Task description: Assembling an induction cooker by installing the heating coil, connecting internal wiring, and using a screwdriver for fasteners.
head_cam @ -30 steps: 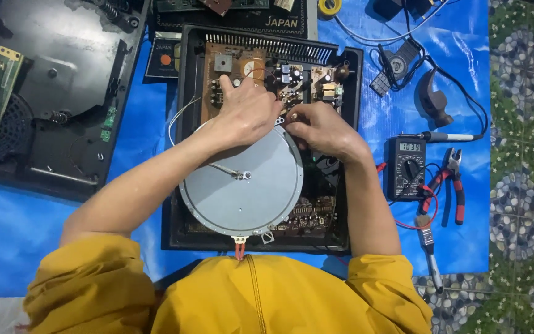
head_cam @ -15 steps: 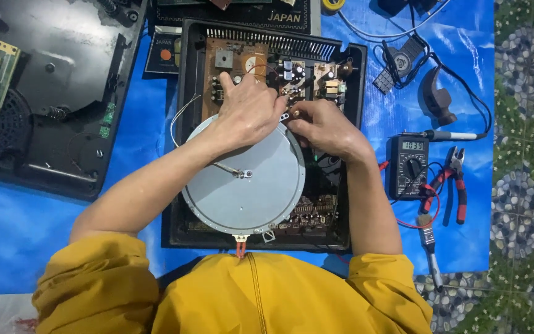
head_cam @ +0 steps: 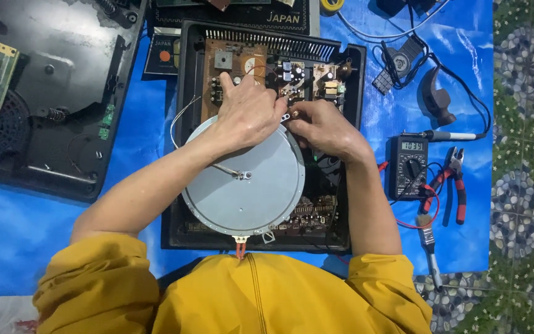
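Both sets of fingertips are pinched in at the same spot, right at the top rim of the grey disc [head_cam: 242, 185]. Left hand [head_cam: 246, 114] lies over the disc edge, fingers curled narrow onto a tiny metal tab; right hand [head_cam: 324, 128] has thumb and forefinger closed on that tab or something just beside it, can't tell which.

Compared to a second ago, almost nothing moved. Hands sit on the same spot, and the disc hasn't shifted inside the black case [head_cam: 180, 124]. So to me this reads as fiddly work on that connection, not lifting yet.

Further out: brown board [head_cam: 242, 59] just above the knuckles, then the multimeter [head_cam: 408, 166] and red pliers [head_cam: 451, 182] off right on the blue tarp [head_cam: 7, 222].
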